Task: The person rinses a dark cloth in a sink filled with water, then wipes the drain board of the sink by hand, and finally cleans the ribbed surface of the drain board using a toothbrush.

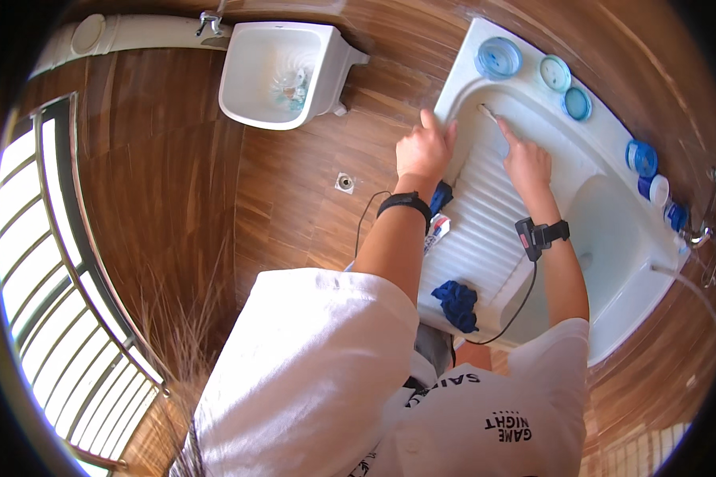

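A white laundry sink (493,306) with a ridged washboard slope lies in front of me. My left hand (423,151) is closed on its left rim, thumb toward the basin; the fingers beyond the edge are partly hidden. Over the upper end of the ridges is my right hand (528,163), index finger stretched out and the others curled. Its fingertip reaches a small pale and brown spot (484,108) near the sink's upper corner; whether this is a drain hole or a loose piece is too small to tell. Dark blue cloth (457,305) lies crumpled at the near end.
Round blue lidded tubs (499,59) and several smaller jars line the sink's far ledge. A metal tap (698,234) is at the right. A white mop basin (274,115) stands by the far wall, near a floor drain (344,183). A barred window (64,294) is at the left.
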The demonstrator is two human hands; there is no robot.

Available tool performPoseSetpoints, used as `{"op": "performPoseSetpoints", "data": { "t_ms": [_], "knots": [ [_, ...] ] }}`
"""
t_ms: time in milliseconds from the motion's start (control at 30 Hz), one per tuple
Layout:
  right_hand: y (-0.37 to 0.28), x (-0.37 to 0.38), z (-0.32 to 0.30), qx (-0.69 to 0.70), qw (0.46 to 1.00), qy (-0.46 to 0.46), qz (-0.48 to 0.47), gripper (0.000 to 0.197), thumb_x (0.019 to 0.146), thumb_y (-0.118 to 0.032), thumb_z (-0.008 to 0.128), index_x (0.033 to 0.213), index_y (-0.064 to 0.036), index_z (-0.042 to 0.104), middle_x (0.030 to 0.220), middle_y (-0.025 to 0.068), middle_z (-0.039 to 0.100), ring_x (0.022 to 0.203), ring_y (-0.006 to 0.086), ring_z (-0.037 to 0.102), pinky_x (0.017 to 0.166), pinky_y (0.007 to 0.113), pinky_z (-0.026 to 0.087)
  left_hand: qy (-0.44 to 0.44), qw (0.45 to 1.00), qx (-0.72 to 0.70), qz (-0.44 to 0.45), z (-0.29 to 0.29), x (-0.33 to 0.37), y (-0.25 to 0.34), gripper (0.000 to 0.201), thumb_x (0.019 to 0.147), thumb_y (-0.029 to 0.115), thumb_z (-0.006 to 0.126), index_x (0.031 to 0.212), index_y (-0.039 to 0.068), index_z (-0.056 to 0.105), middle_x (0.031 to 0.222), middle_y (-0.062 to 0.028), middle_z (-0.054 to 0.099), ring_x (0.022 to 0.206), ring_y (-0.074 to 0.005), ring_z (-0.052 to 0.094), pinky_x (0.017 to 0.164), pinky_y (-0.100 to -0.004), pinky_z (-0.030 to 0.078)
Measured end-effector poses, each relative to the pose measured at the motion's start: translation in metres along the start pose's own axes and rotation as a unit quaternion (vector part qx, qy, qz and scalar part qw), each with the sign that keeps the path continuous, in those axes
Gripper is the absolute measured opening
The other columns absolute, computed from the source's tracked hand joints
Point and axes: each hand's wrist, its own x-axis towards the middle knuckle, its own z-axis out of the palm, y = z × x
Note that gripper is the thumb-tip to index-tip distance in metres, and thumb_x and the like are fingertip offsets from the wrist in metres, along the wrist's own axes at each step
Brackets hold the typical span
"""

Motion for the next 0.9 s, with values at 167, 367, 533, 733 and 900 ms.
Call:
{"op": "performPoseSetpoints", "data": {
  "t_ms": [167,367,533,733,900],
  "knots": [
    [0.007,-0.003,0.019,-0.059,0.979,0.066,-0.185,0.063,0.068,-0.003,0.05,0.125,-0.028,0.042,0.065,0.0118,0.057,0.056,0.0303,0.057,0.052,0.04,0.047,0.014,1.0,-0.003,-0.013,-0.004,-0.001,0.003,0.044,0.083,0.045,0.044,0.088,0.002,0.04,0.061,-0.0194,0.058,0.056,-0.0357,0.059,0.05,-0.0442,0.049],
    [0.016,0.024,-0.003,-0.089,0.99,0.071,-0.089,0.058,0.074,-0.009,0.049,0.128,-0.0269,0.039,0.07,0.0105,0.059,0.061,0.0268,0.059,0.057,0.038,0.047,0.037,0.999,0.029,0.01,-0.002,0.001,0.002,0.042,0.083,0.044,0.044,0.084,0.002,0.041,0.06,-0.0185,0.058,0.053,-0.0355,0.059,0.047,-0.0423,0.049],
    [0.018,0.014,0.022,-0.084,0.99,0.103,-0.049,0.063,0.072,-0.005,0.05,0.129,-0.0284,0.036,0.071,0.0107,0.059,0.058,0.0287,0.059,0.054,0.04,0.048,0.044,0.998,0.03,0.026,0.003,0.001,0.003,0.042,0.083,0.044,0.045,0.082,0.003,0.04,0.058,-0.0171,0.057,0.053,-0.0345,0.059,0.048,-0.042,0.049],
    [0.071,-0.001,0.023,-0.044,0.988,0.147,0.02,0.063,0.068,-0.001,0.051,0.124,-0.029,0.044,0.064,0.0146,0.056,0.056,0.0314,0.057,0.052,0.04,0.047,0.04,0.998,0.041,0.022,0.0,0.001,0.001,0.042,0.083,0.044,0.045,0.083,0.002,0.04,0.057,-0.0161,0.057,0.052,-0.033,0.059,0.047,-0.0404,0.049],
    [0.076,-0.014,0.023,-0.043,0.984,0.151,0.081,0.061,0.068,-0.002,0.051,0.122,-0.0299,0.046,0.061,0.013,0.054,0.056,0.0309,0.057,0.051,0.041,0.046,0.045,0.999,0.005,0.023,0.001,-0.001,0.003,0.041,0.084,0.042,0.045,0.085,0.002,0.037,0.059,-0.0215,0.056,0.054,-0.0391,0.057,0.049,-0.0457,0.047]
  ]
}}
